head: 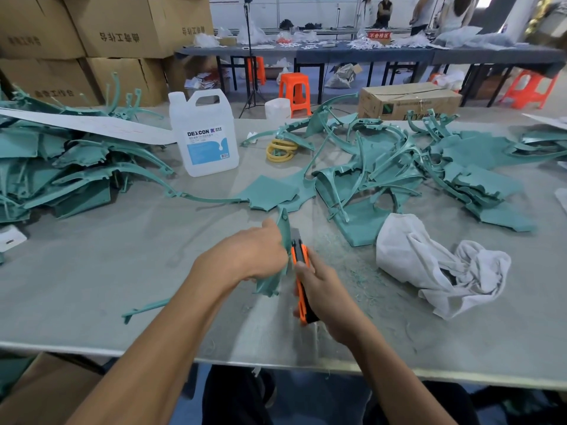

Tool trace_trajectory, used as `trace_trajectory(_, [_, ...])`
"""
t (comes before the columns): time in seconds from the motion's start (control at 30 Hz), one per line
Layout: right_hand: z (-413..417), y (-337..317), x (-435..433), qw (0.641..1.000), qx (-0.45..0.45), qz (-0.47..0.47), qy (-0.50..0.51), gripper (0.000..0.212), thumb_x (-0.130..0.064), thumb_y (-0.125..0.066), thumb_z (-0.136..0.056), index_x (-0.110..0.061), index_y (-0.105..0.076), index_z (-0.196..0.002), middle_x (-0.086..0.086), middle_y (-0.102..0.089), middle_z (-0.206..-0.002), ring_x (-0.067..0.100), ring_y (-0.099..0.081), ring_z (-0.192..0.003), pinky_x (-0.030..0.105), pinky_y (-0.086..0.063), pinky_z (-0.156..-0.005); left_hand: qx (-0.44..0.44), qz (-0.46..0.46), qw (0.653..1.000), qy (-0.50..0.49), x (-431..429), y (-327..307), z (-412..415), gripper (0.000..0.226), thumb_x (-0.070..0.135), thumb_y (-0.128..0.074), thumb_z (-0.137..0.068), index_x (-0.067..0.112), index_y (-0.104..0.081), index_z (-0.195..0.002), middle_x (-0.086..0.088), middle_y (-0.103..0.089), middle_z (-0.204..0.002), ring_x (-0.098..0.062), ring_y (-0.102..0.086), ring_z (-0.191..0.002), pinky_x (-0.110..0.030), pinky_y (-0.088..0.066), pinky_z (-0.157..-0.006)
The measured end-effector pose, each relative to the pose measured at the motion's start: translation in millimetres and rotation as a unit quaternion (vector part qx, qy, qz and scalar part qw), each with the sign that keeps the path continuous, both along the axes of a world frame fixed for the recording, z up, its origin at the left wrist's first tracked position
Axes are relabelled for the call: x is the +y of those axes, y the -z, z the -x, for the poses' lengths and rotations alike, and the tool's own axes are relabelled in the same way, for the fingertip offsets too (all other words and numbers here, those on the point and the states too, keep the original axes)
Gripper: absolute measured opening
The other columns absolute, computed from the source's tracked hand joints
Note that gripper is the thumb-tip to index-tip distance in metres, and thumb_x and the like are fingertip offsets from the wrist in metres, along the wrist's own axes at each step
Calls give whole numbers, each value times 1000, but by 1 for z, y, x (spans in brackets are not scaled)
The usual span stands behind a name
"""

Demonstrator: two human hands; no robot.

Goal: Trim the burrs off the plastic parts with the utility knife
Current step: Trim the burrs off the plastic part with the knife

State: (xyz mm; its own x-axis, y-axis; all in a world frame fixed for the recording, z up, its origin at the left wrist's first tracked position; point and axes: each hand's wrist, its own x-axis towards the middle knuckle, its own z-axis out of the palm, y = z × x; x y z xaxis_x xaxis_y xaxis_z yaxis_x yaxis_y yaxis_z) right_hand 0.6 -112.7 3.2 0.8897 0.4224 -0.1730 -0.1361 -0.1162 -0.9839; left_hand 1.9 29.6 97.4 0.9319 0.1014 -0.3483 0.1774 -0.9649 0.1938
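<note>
Your left hand (254, 256) grips a teal part (283, 228), fingers curled round its narrow strip, and holds it roughly upright over the worktop (122, 256), near the middle of the front edge. Your right hand (325, 289) is clamped on the knife (298, 256), fingers wrapped round the orange handle. The blade is out and points away from you, lying just beside the part's right edge; you cannot tell whether it touches.

Teal shavings (352, 265) are scattered on the worktop just right of the knife. A crumpled white rag (429, 265) lies further right, towards the front. A heap of parts (429, 173) covers the right side towards the back edge, and another pile (61, 167) fills the left side. A white jug (204, 133) stands upright near the back edge between the two, with yellow rings (280, 150) just to its right.
</note>
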Motion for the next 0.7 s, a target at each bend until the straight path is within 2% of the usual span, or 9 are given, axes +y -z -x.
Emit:
trace_trajectory(0.07, [1,-24,-5,999,-25,-27,-25,45,-30,-41,-109,-68,-55,-92,10,-56,-80,23,-56,-56,33,-49,-44,-2,1,1000,-5,1,1,0,16,16,-38,-95,7,-32,-107,-13,-51,-77,-23,-52,-63,-35,-33,-50])
trace_trajectory(0.1, [1,-36,-8,998,-41,-36,-40,48,-30,-41,-109,-73,-53,-93,8,-57,-79,23,-57,-54,32,-48,-43,-5,0,1000,-5,1,1,-1,17,17,-38,-95,7,-34,-108,-12,-50,-78,-23,-51,-63,-35,-32,-50])
trace_trajectory(0.2, [-4,-60,-17,993,-77,-56,-62,38,-35,-43,-108,-71,-51,-118,2,-59,-74,20,-57,-49,28,-46,-41,-18,-11,1000,-4,0,5,-2,22,19,-41,-96,8,-35,-113,-12,-51,-88,-29,-53,-76,-37,-35,-57])
trace_trajectory(0.3, [-11,-58,-22,995,-81,-46,-20,40,-34,-44,-107,-73,-53,-105,3,-59,-72,20,-56,-48,30,-47,-42,-20,-14,1000,-3,0,7,-4,21,19,-41,-95,8,-32,-111,-14,-48,-92,-32,-50,-83,-38,-32,-57])
trace_trajectory(0.37, [-14,-42,-20,998,-59,2,8,32,-29,-41,-108,-58,-57,-107,9,-58,-76,21,-57,-48,30,-48,-43,-20,-11,1000,0,1,8,-4,17,18,-40,-95,8,-30,-105,-14,-46,-88,-31,-48,-78,-37,-27,-54])
trace_trajectory(0.43, [-15,-20,-18,999,-10,50,17,20,-24,-40,-108,-29,-55,-121,14,-56,-78,21,-55,-50,29,-47,-43,-22,-10,1000,2,1,8,-4,16,17,-38,-94,8,-29,-105,-11,-44,-81,-25,-46,-70,-36,-27,-52])
trace_trajectory(0.5, [-10,-4,-16,997,23,77,-5,19,-22,-41,-108,-18,-53,-122,14,-54,-77,21,-53,-52,29,-47,-44,-22,-6,1000,3,2,9,-3,17,18,-37,-94,9,-28,-106,-8,-41,-77,-20,-44,-68,-35,-27,-52])
trace_trajectory(0.57, [-2,0,-13,997,26,70,-23,17,-23,-42,-108,-24,-55,-118,12,-54,-76,20,-53,-54,32,-49,-48,-23,-1,1000,2,2,10,-2,15,19,-37,-95,10,-29,-105,-8,-41,-78,-19,-44,-68,-35,-27,-52])
trace_trajectory(0.7, [0,-27,-14,999,-17,-32,-32,28,-31,-43,-108,-55,-57,-111,6,-59,-75,20,-58,-53,31,-50,-46,-34,2,999,-8,2,14,-2,17,21,-39,-95,11,-31,-106,-8,-45,-81,-24,-48,-72,-37,-30,-55])
